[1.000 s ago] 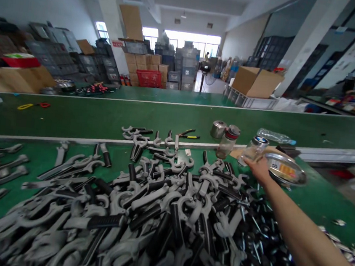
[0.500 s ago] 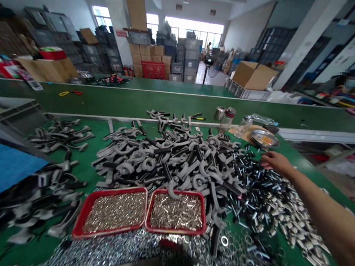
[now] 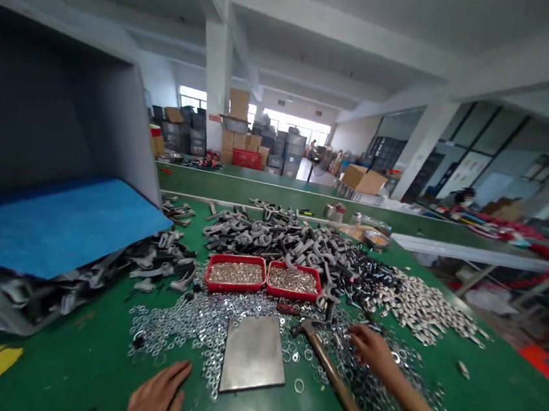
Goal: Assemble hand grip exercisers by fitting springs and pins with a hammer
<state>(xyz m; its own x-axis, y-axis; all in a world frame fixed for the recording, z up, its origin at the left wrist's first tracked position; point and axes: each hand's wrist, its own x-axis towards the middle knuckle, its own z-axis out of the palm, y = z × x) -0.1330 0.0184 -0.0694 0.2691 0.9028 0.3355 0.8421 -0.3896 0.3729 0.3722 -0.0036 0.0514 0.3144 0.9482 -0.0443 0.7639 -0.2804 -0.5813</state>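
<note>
My left hand rests on the green tabletop near the front edge, fingers stretched out, nothing in it. Right of it lies a bare square metal plate with small washers strewn around it. A hammer with a wooden handle lies right of the plate, head toward the back. Just past the hammer, my right hand is low over more washers, its fingers bent and pressed together; anything between them is too small to make out. Two red trays of small metal pins stand behind the plate.
Grey and black clamp-like frames are heaped behind the trays. Black-headed screws and silvery metal pieces pile up to the right. A tipped grey crate with a blue sheet stands left. Jars stand at the back.
My right hand has come back from the black screws toward me, to the washers by the hammer. The view has tilted up and pulled back; my left hand, plate and hammer now show clearly.
</note>
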